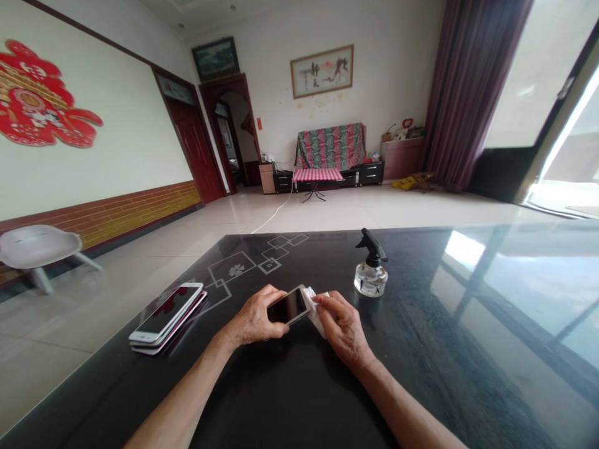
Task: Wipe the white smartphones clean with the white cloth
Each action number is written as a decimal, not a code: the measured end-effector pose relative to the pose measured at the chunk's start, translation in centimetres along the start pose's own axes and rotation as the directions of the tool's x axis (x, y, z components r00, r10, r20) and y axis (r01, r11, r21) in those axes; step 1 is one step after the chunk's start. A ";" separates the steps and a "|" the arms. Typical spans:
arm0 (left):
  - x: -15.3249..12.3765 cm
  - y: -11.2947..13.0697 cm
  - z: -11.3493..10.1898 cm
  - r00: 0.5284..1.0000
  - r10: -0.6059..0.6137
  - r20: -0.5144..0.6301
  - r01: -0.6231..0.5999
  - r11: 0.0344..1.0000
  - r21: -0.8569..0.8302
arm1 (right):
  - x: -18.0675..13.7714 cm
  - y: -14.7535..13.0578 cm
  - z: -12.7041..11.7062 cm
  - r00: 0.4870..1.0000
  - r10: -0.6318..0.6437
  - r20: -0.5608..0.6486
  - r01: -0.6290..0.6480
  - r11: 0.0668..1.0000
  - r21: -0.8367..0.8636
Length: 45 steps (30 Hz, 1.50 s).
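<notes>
My left hand (256, 317) grips a smartphone (287, 307) by its left end, thumb along the near edge and fingers at the far edge. The phone has a dark screen facing up and a pale gold rim, and it is held tilted above the table. At its right end, my right hand (344, 324) pinches a white tissue (316, 317) between thumb and fingers. The tissue touches the phone's right edge, and part of it hangs down below the fingers.
A stack of smartphones (168, 317) lies on the dark glossy table (281, 399) at left. Beyond my right hand stands a clear spray bottle (370, 274) with a black trigger head. A white chair (40, 246) is on the floor at far left.
</notes>
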<state>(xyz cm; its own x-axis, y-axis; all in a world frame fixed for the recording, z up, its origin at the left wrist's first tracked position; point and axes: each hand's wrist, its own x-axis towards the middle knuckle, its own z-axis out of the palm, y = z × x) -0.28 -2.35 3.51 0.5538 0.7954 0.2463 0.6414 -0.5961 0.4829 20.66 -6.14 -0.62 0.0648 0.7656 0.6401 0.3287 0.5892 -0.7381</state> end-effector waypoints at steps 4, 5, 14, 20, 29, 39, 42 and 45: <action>0.0 1.0 0.2 0.997 0.050 0.064 -0.047 0.997 -0.054 | 0.1 0.4 -0.2 0.998 0.033 -0.054 -0.034 0.999 -0.017; 0.0 1.2 0.2 0.995 0.055 0.082 -0.049 0.996 -0.072 | 0.2 0.5 -0.2 0.997 0.047 -0.062 -0.048 0.999 -0.014; 0.1 0.7 -0.4 0.977 0.094 0.192 0.028 0.834 -0.552 | 0.2 0.6 -0.1 0.996 0.078 -0.051 -0.077 0.997 0.027; 0.1 0.3 -0.3 0.975 0.071 0.212 0.054 0.844 -0.533 | 0.1 0.8 -0.1 0.990 0.120 -0.077 -0.117 0.992 0.047; 0.2 -0.2 -0.2 0.979 0.040 0.202 0.047 0.911 -0.409 | 0.1 -0.1 -0.3 0.995 0.042 -0.092 -0.037 0.997 0.063; 0.2 0.4 -0.4 0.984 0.007 0.178 0.045 0.957 -0.285 | 0.2 -0.5 -0.3 0.998 -0.010 -0.065 0.011 1.000 0.015; 0.2 0.6 -0.3 0.985 0.007 0.173 0.045 0.955 -0.294 | 0.2 -0.8 -0.3 0.999 -0.012 -0.052 0.012 1.000 -0.001; 0.3 0.5 -0.1 0.990 -0.006 0.139 0.058 0.926 -0.373 | 0.1 -0.8 -0.2 0.998 -0.027 0.059 0.027 1.000 0.006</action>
<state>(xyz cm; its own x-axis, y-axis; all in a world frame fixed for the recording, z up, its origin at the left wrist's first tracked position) 0.19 -2.41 3.90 0.6184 0.7760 0.1239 0.4284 -0.4652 0.7746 20.59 -6.53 0.09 0.0003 0.7632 0.6461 0.3245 0.6111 -0.7220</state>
